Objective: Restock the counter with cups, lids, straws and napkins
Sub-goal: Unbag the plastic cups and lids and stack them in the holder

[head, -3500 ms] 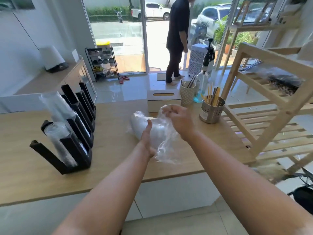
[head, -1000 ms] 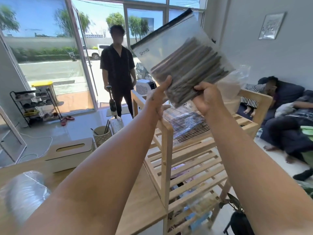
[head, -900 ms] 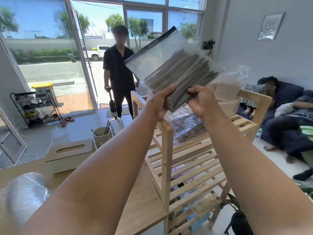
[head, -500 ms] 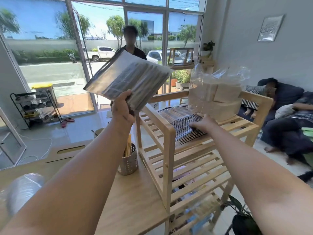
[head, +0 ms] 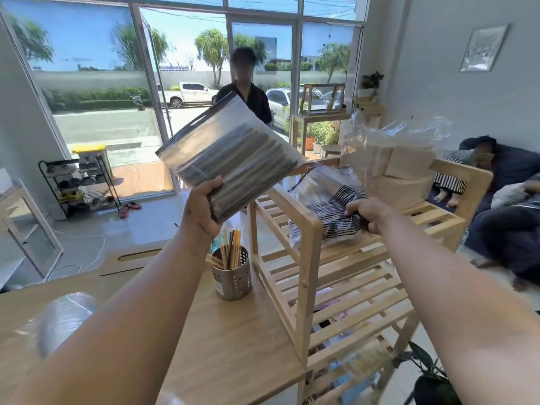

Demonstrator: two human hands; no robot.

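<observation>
A second ago you held the zip bag of dark straws point(head: 233, 153) in both hands. Now your left hand point(head: 203, 201) carries it alone, fingers and thumb clamped round its lower corner. It is in the air over the far right part of the worktop point(head: 233, 340), just above the metal straw holder point(head: 232, 274) that stands by the worktop's right edge.

Your right hand point(head: 368, 213) has crossed to the top shelf of the wooden rack point(head: 306, 258). Half a second ago it lay flat on the pack of striped straws point(head: 330, 219); now its fingers are curled into the pack and bunching it up off the slats. The bagged napkins point(head: 400, 171) sit untouched just behind it on the same shelf.

That reads as you gathering a second kind of straw before filling anything. The straw restock is at the fetching stage, and no bag is open yet.

The dark straws lie side by side, and their long axis climbs from lower left, at your left hand, to upper right, toward the rack. They run roughly parallel to the dark zip seal, which sits on the bag's upper-left edge facing the window. The bag is tilted, neither flat nor upright. The striped pack is too crumpled under your hand to tell which way it runs.
</observation>
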